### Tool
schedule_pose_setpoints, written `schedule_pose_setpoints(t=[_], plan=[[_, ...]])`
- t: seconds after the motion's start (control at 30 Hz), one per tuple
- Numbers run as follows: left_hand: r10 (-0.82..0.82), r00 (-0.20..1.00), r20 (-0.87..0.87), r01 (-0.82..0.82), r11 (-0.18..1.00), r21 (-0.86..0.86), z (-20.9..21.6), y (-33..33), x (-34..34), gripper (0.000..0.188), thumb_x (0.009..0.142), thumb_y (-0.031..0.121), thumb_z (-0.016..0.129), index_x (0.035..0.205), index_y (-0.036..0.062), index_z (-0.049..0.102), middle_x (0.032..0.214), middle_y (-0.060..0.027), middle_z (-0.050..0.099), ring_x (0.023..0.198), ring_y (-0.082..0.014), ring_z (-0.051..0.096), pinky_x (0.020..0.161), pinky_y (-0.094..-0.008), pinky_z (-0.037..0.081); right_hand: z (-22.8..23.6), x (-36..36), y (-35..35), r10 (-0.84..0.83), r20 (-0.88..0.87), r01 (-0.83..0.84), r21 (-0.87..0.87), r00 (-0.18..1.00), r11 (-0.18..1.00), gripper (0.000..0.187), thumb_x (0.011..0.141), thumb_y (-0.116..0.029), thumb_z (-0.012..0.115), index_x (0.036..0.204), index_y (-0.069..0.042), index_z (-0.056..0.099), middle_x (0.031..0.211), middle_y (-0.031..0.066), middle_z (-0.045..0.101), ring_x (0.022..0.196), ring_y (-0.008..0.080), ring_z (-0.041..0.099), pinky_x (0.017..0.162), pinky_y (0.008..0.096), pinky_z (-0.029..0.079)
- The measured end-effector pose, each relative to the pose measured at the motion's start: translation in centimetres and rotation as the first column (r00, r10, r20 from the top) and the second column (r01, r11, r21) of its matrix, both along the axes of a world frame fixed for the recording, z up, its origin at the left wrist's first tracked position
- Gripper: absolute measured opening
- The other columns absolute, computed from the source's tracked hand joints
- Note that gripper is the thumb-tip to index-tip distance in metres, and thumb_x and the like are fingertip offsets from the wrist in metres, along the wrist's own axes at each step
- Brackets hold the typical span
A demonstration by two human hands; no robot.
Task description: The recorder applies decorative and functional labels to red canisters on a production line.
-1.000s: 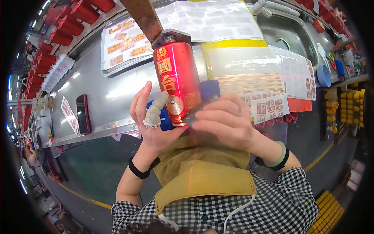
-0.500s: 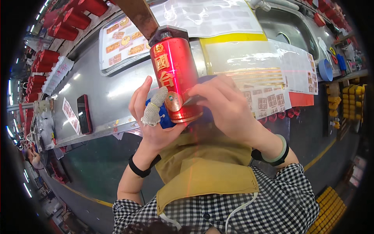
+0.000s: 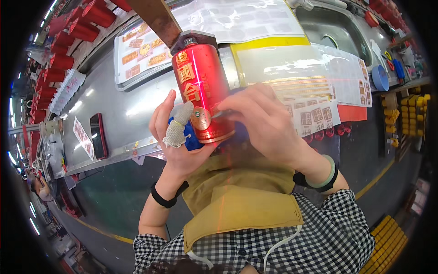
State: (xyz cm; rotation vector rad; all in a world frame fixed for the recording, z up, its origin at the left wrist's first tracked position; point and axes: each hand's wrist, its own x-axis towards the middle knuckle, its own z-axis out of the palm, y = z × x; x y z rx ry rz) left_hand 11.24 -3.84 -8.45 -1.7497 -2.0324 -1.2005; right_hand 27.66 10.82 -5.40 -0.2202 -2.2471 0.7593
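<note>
A red bottle (image 3: 211,77) with gold characters lies with its neck at a dark bracket (image 3: 200,36) and its base toward me. My left hand (image 3: 178,157) grips it near the base, palm beneath and thumb against its side. On that thumb is a grey knitted finger cover (image 3: 179,125), tied with a band. My right hand (image 3: 269,121) is closed in a pinch on a small pointed metal tool (image 3: 221,112). The tool's tip touches the bottle beside a round gold sticker (image 3: 200,118). The curled fingers hide the rest of the tool.
Sheets of gold and brown stickers (image 3: 315,116) lie to the right on the metal bench (image 3: 100,86), with a sink (image 3: 328,27) beyond. A phone (image 3: 98,136) and a sticker strip (image 3: 83,138) rest at left. Red bottles or cups (image 3: 98,13) stand at far left. A brown bar (image 3: 155,18) reaches the bracket.
The tool tip in my right hand has shifted slightly up along the sticker's edge. My left hand keeps its hold, and the whole view has moved a little.
</note>
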Motion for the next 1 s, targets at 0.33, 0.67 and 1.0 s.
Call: schedule_pose_setpoints(t=[0.33,0.67,1.0], plan=[[-0.142,0.987,-0.081,0.136,0.988,-0.075,0.7,0.6,-1.5,0.071,0.065,0.025,0.095,0.128,0.0087,0.066,0.155,-0.0195,0.038,0.140,-0.0371,0.040,0.111,-0.0476,0.044,-0.8,0.3,0.7,-0.061,-0.064,0.050,-0.158,0.996,0.986,0.026,0.085,0.002,0.068,0.110,-0.004,0.067,0.096,0.0104,0.065,0.091,0.0307,0.063,0.084,0.0415,0.051],[-0.310,0.858,-0.410,0.302,0.949,-0.087,1.6,1.7,-2.5,0.038,0.074,0.035,0.091,0.105,0.0281,0.069,0.134,-0.0032,0.063,0.128,-0.0312,0.050,0.096,-0.0484,0.053,-1.8,3.5,-0.7,-0.300,0.036,0.289,-0.399,0.953,0.870,0.028,0.084,0.007,0.071,0.109,-0.002,0.065,0.104,0.0175,0.067,0.097,0.0363,0.065,0.085,0.0419,0.053],[-0.410,0.782,-0.470,0.433,0.899,-0.064,2.7,1.5,-3.2,0.022,0.081,0.028,0.080,0.098,0.0225,0.066,0.145,-0.0030,0.060,0.129,-0.0271,0.052,0.105,-0.0442,0.050,-1.0,3.3,-2.4,-0.330,0.087,0.333,-0.453,0.940,0.827,0.019,0.092,0.003,0.065,0.110,-0.001,0.064,0.102,0.0138,0.067,0.092,0.0247,0.067,0.082,0.0352,0.054]])
